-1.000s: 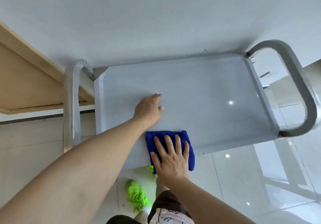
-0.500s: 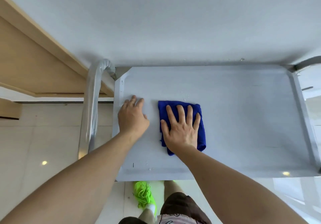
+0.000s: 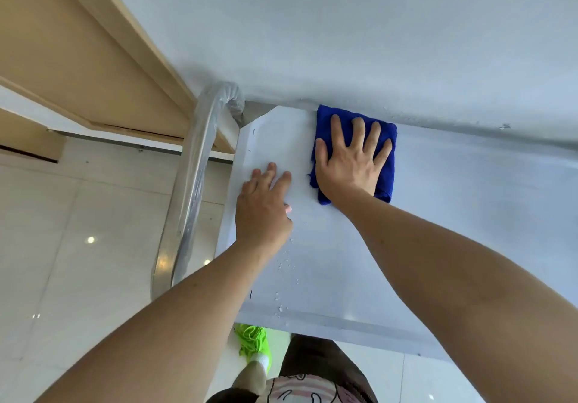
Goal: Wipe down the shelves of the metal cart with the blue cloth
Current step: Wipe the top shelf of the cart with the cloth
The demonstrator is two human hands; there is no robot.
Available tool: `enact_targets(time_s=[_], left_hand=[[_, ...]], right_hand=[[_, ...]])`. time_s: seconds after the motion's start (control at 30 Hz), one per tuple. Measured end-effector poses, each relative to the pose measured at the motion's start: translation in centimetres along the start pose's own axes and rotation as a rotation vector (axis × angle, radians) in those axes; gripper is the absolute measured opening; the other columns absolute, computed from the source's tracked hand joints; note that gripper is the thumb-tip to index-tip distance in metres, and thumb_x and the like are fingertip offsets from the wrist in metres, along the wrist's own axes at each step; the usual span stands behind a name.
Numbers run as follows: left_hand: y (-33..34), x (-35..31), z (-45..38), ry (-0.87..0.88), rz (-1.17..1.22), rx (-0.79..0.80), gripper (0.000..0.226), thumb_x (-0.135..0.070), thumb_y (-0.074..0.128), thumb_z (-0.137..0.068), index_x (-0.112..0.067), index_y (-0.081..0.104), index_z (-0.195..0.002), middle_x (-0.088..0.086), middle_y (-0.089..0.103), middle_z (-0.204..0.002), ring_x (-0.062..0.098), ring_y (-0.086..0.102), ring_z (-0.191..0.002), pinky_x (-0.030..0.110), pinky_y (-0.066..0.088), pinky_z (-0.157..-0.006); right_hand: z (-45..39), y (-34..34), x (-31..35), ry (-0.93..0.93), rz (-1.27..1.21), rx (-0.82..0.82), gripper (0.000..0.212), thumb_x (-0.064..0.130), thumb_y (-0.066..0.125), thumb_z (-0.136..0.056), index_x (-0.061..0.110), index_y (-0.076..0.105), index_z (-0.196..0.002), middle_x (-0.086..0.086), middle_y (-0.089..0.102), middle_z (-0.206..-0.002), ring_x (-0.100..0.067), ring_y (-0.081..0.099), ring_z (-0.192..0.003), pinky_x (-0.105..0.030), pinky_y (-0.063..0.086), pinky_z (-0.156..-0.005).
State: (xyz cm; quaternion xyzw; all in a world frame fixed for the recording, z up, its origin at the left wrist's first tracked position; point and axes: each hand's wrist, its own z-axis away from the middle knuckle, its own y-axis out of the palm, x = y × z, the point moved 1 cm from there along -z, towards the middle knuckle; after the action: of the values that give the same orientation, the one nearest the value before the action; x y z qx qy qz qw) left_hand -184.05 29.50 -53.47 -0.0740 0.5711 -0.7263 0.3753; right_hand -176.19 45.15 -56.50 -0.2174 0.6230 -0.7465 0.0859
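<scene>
The fingers (image 3: 356, 130) of the right hand (image 3: 348, 165) are spread wide and press flat on the blue cloth (image 3: 386, 165), at the far edge of the top shelf (image 3: 469, 215) near its left corner. The left hand (image 3: 262, 212) lies flat on the shelf, fingers close together, holding nothing. Water drops (image 3: 286, 265) remain near the front edge, so this shelf seems only partly wiped; lower shelves are hidden.
</scene>
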Motion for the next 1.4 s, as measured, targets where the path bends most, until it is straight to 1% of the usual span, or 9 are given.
enact_targets(time_s=[0.4,0.47,0.6,0.77,0.9,1.0,1.17,1.3,1.4], left_hand=[[-0.2,0.4,0.5,0.061,0.031,0.007,0.062,-0.023,0.053,-0.098,-0.028,0.025,-0.153,0.001,0.009,-0.164,0.025,0.004,-0.151,0.040,0.009,-0.122],[-0.8,0.4,1.0,0.020,0.066,-0.026,0.058,-0.025,0.057,-0.097,-0.025,0.033,-0.150,0.003,0.017,-0.163,0.024,0.010,-0.150,0.039,0.015,-0.121],[-1.7,1.1,3.5,-0.184,0.051,-0.310,0.038,-0.020,0.062,-0.091,-0.014,0.058,-0.129,0.011,0.052,-0.139,0.030,0.045,-0.129,0.042,0.042,-0.102],[-0.3,2.4,6.3,-0.228,0.111,-0.318,0.040,-0.004,0.058,-0.087,-0.008,0.059,-0.127,0.008,0.058,-0.133,0.027,0.054,-0.121,0.037,0.047,-0.097],[0.4,2.8,6.9,-0.192,0.132,-0.267,0.051,-0.005,0.053,-0.089,-0.010,0.047,-0.139,0.009,0.048,-0.146,0.026,0.045,-0.133,0.037,0.042,-0.104],[0.3,2.9,7.0,-0.231,0.215,-0.203,0.059,-0.009,0.044,-0.095,-0.018,0.027,-0.151,0.007,0.037,-0.154,0.024,0.032,-0.143,0.040,0.040,-0.109],[-1.2,3.2,6.6,-0.279,0.404,-0.167,0.055,-0.038,0.027,-0.104,-0.033,0.003,-0.153,-0.001,0.038,-0.154,0.021,0.047,-0.132,0.033,0.040,-0.097],[-1.8,3.2,6.6,-0.308,0.488,-0.152,0.061,-0.057,0.016,-0.098,-0.035,-0.001,-0.153,0.003,0.046,-0.149,0.028,0.054,-0.124,0.044,0.046,-0.097],[-1.8,2.9,7.0,-0.288,0.560,-0.127,0.063,-0.057,0.014,-0.098,-0.034,-0.005,-0.154,-0.002,0.037,-0.155,0.026,0.046,-0.132,0.047,0.042,-0.104]], right_hand=[[-0.5,0.1,2.4,-0.100,0.059,-0.006,0.060,0.059,0.014,-0.101,0.034,0.023,-0.155,-0.004,0.028,-0.158,-0.042,0.007,-0.150,-0.065,-0.005,-0.118],[-0.3,0.4,3.6,-0.145,0.062,0.003,0.061,0.059,0.014,-0.102,0.033,0.024,-0.155,-0.004,0.028,-0.157,-0.043,0.008,-0.150,-0.065,-0.003,-0.118],[-0.2,0.8,5.6,-0.199,0.062,0.017,0.061,0.059,0.014,-0.102,0.031,0.025,-0.156,-0.005,0.029,-0.157,-0.044,0.008,-0.150,-0.066,-0.003,-0.118],[0.4,1.1,8.0,-0.276,0.065,0.043,0.061,0.058,0.014,-0.103,0.031,0.025,-0.156,-0.007,0.029,-0.158,-0.044,0.008,-0.150,-0.067,-0.002,-0.117],[1.0,1.3,9.4,-0.328,0.055,0.057,0.061,0.057,0.014,-0.103,0.030,0.029,-0.155,-0.006,0.030,-0.157,-0.044,0.008,-0.150,-0.067,-0.001,-0.117],[2.1,1.5,9.5,-0.360,0.053,0.067,0.060,0.057,0.016,-0.103,0.030,0.030,-0.155,-0.005,0.032,-0.157,-0.042,0.010,-0.150,-0.066,-0.001,-0.118],[5.1,2.0,9.1,-0.396,0.036,0.102,0.059,0.058,0.016,-0.103,0.034,0.026,-0.156,-0.002,0.030,-0.159,-0.039,0.009,-0.151,-0.062,-0.007,-0.118],[8.4,2.2,8.2,-0.407,0.062,0.129,0.061,0.058,0.011,-0.101,0.036,0.020,-0.157,-0.001,0.026,-0.161,-0.036,0.004,-0.152,-0.060,-0.010,-0.119],[11.8,2.4,7.0,-0.412,0.075,0.143,0.061,0.057,0.012,-0.099,0.037,0.016,-0.156,0.000,0.024,-0.162,-0.036,0.003,-0.152,-0.060,-0.010,-0.119]])
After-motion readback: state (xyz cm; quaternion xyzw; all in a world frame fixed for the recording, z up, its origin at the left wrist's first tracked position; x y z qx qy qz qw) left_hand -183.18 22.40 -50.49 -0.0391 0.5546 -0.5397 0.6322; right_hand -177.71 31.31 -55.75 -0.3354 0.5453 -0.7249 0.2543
